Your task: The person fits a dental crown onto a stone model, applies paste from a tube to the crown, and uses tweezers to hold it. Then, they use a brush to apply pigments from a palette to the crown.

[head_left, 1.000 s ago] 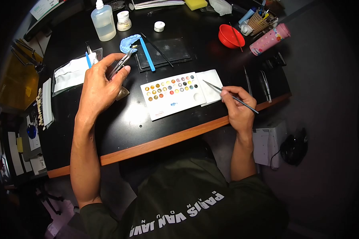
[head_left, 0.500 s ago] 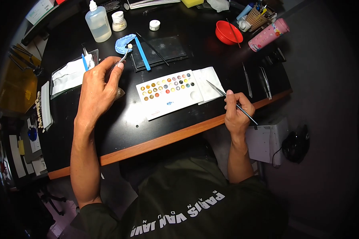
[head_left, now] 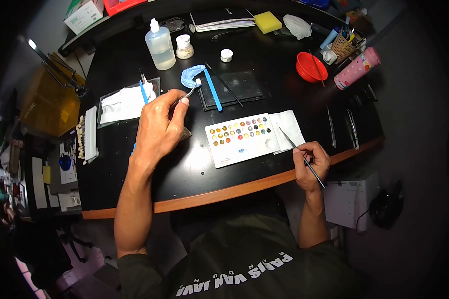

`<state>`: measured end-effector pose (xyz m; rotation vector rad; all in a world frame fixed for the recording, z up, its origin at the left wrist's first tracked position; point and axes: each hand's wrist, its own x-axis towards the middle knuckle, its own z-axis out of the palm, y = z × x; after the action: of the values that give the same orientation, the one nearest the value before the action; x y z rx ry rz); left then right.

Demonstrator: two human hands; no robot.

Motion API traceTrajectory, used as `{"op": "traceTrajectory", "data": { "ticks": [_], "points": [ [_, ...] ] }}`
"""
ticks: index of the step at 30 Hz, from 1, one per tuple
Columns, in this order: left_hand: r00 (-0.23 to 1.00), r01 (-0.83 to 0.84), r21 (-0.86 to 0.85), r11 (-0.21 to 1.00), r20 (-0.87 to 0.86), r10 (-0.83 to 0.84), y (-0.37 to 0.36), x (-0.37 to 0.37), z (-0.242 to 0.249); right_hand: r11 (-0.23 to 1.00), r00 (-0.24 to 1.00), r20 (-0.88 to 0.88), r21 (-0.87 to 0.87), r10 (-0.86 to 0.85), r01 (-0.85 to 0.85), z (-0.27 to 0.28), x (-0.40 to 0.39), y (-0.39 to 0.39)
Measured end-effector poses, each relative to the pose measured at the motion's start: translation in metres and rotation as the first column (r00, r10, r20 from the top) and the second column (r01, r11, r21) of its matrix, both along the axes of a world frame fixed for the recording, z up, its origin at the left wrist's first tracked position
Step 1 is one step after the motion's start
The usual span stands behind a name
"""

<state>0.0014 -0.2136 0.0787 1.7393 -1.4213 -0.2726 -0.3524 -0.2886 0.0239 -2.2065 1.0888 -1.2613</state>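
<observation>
My left hand (head_left: 162,124) is pinched round slim metal tweezers (head_left: 191,91). At their tip sits a small whitish tooth crown (head_left: 198,82), in front of a blue dental model (head_left: 191,74). My right hand (head_left: 312,164) grips a thin dark brush (head_left: 304,160) like a pen. Its pointed tip is over a folded white tissue (head_left: 290,132), close to the palette's right edge; whether it touches cannot be told. The white palette (head_left: 239,152) carries several rows of coloured paint dots and a blue smear near its lower part.
Behind lie a black slab (head_left: 239,85), a blue stick (head_left: 213,90), a clear bottle (head_left: 161,47) and small jars (head_left: 184,47). At right are a red bowl (head_left: 310,69), a pink flask (head_left: 356,69) and metal tweezers (head_left: 352,129). A cloth-covered tray (head_left: 124,105) stands left.
My view has turned, so the whole scene sits further right and lower. Both hands keep their grips on the tweezers and brush. The brush tip is slightly nearer the palette.
</observation>
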Motion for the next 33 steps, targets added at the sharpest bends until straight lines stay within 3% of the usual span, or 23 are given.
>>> {"op": "traceTrajectory", "data": {
  "ticks": [14,17,19,23,33],
  "points": [
    [1.000,0.011,0.039,0.999,0.026,-0.012,-0.002,-0.007,-0.005,0.997,0.996,0.045,-0.012,0.079,-0.078,-0.006,-0.017,-0.002],
    [1.000,0.025,0.027,0.999,0.002,-0.025,-0.001,-0.010,-0.004,0.979,0.944,0.328,0.175,0.045,-0.108,-0.003,-0.008,0.002],
    [0.999,0.039,-0.005,0.999,0.038,-0.039,-0.001,-0.010,-0.004,0.972,0.950,0.273,0.132,0.154,-0.195,-0.003,-0.012,-0.006],
    [0.997,0.047,-0.044,0.998,0.066,-0.044,-0.001,-0.007,-0.006,0.910,0.883,0.441,0.281,0.160,-0.306,0.002,0.004,0.005],
    [0.990,0.083,-0.030,0.996,0.120,-0.079,0.000,-0.011,-0.005,0.936,0.939,0.310,0.260,0.152,-0.237,-0.003,0.013,0.001]
  ]
}}
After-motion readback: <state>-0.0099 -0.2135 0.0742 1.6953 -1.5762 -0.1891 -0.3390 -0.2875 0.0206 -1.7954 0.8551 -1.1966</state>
